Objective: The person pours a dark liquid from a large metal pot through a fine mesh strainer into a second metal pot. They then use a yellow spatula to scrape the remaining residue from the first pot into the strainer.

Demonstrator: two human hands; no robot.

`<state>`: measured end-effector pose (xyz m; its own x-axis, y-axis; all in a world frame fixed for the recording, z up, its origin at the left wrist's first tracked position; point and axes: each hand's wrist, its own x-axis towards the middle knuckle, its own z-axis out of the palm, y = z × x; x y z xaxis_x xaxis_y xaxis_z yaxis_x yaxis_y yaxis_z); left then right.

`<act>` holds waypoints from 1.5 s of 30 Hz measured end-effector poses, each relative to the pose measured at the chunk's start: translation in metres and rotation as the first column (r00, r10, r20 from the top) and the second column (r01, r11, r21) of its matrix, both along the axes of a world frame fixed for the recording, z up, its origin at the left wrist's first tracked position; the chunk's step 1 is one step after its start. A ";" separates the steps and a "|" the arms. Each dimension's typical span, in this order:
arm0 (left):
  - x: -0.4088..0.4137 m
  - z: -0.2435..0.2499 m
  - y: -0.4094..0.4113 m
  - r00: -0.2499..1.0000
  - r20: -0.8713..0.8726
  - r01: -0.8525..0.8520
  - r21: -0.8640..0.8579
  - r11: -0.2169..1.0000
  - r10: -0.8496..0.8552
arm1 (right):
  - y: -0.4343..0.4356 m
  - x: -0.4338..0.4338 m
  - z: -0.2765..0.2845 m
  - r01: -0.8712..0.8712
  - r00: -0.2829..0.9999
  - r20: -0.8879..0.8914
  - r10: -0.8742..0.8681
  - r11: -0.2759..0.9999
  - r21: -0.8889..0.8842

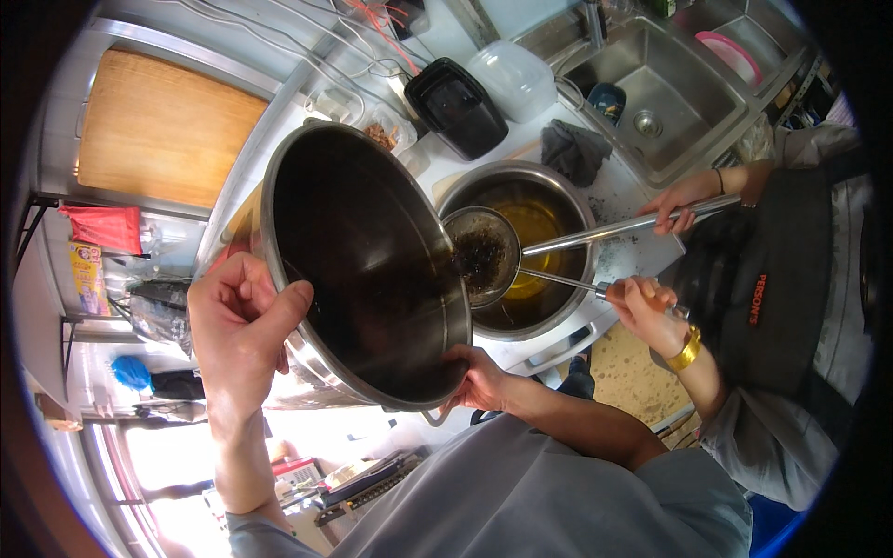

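A large stainless steel stockpot (370, 258) is tilted towards a wide steel basin (568, 185). Its rim is gripped on the left by my left hand (241, 321) and on the near side by my right hand (478, 380). The pot's dark inside holds brown residue near its lower lip. Against that lip sits a round strainer or ladle (481, 254) full of dark bits, above yellow liquid (541, 216) in the basin. A co-worker's hands hold two metal handles that run to it; which handle belongs to what is unclear.
The co-worker (760, 279) stands at the right. Behind the basin are a dark cloth (573, 152), a black plastic container (457, 108), a clear plastic tub (513, 77) and a steel sink (656, 91). A wooden board (164, 125) leans at the upper left; cables hang near the wall.
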<state>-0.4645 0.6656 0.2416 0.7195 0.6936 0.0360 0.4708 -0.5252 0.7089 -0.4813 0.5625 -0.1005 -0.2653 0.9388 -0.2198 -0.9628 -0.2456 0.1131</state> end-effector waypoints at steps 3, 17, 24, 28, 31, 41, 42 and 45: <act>0.001 0.000 -0.001 1.000 -0.001 0.005 -0.003 1.000 -0.005 | -0.001 0.003 0.006 -0.005 1.000 0.027 0.006 1.000 -0.020; 0.008 0.001 -0.008 0.998 -0.049 0.028 0.051 0.998 -0.026 | -0.001 0.001 0.000 0.023 0.998 -0.057 -0.022 1.000 0.004; 0.011 0.001 -0.009 0.998 -0.043 0.039 0.010 0.999 -0.038 | -0.004 0.006 0.014 0.058 0.997 -0.041 -0.060 0.997 -0.045; 0.014 0.001 -0.011 0.998 -0.051 0.041 0.021 0.999 -0.040 | 0.001 -0.003 -0.007 0.062 0.995 -0.076 -0.061 0.998 0.013; 0.014 0.001 -0.012 0.997 -0.049 0.052 0.020 0.998 -0.051 | 0.002 -0.002 -0.005 0.053 0.996 -0.069 -0.053 0.999 -0.006; 0.018 0.005 -0.020 0.997 -0.059 0.049 0.054 0.997 -0.045 | 0.006 -0.003 0.005 0.062 0.997 -0.045 -0.064 0.997 -0.053; 0.018 0.005 -0.021 0.998 -0.055 0.046 0.050 0.998 -0.043 | 0.007 -0.004 0.003 0.068 0.996 -0.048 -0.070 0.996 -0.049; 0.020 0.006 -0.023 0.997 -0.058 0.045 0.047 0.998 -0.043 | 0.008 -0.005 0.001 0.056 0.996 -0.070 -0.058 0.998 -0.033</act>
<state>-0.4448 0.6425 0.2475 0.7511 0.6596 0.0266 0.4856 -0.5793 0.6546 -0.4864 0.5704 -0.0999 -0.2273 0.9458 -0.2321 -0.9645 -0.1856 0.1881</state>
